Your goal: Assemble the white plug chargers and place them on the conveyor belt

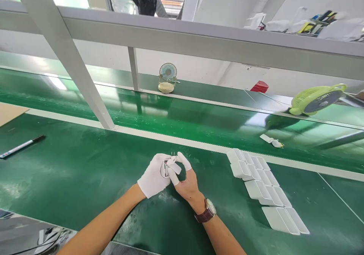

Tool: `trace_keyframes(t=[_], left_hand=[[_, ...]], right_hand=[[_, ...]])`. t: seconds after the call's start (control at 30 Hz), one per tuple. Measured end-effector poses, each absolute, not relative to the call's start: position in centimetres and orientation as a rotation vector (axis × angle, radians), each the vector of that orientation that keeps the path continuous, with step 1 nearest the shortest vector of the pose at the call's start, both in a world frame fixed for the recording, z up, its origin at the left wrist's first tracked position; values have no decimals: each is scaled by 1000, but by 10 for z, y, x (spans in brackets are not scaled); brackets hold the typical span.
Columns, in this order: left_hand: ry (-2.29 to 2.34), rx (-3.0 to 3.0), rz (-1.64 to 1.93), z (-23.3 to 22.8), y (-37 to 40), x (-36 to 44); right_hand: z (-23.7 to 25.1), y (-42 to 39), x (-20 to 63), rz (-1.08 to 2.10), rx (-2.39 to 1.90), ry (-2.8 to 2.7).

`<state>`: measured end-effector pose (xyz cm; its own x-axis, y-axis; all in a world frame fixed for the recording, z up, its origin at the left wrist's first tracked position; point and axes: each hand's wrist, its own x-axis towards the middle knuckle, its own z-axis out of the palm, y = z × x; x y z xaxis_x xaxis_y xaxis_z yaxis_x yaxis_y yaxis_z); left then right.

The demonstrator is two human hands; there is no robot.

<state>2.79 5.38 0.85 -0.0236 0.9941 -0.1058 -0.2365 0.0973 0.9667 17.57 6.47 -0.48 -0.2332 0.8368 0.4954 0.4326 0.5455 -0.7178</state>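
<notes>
Both hands meet over the green table near its middle. My left hand (155, 176) wears a full white glove and cups a small white plug adapter (168, 165) whose metal prongs stick up. My right hand (186, 179) has white finger cots on the thumb and fingers and a brown watch at the wrist. It pinches the same adapter from the right. Several more white adapters (263, 188) lie in rows on the table to the right, apart from my hands.
A black-and-white marker (21, 146) lies at the left. A glossy green conveyor belt (182, 118) runs behind. A small beige fan (167, 77), a green fan (317, 99), a red object (259, 86) and white scraps (271, 140) sit beyond. A white frame post (68, 57) slants at left.
</notes>
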Motion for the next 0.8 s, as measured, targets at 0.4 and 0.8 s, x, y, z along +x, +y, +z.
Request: trace_keyframes(t=[0.4, 0.8], left_hand=[[1439, 1916, 1038, 9, 49, -1], [1550, 1763, 718, 14, 42, -37]], right_hand=[[10, 71, 179, 244, -879, -2014], [17, 59, 169, 360, -1029, -2477]])
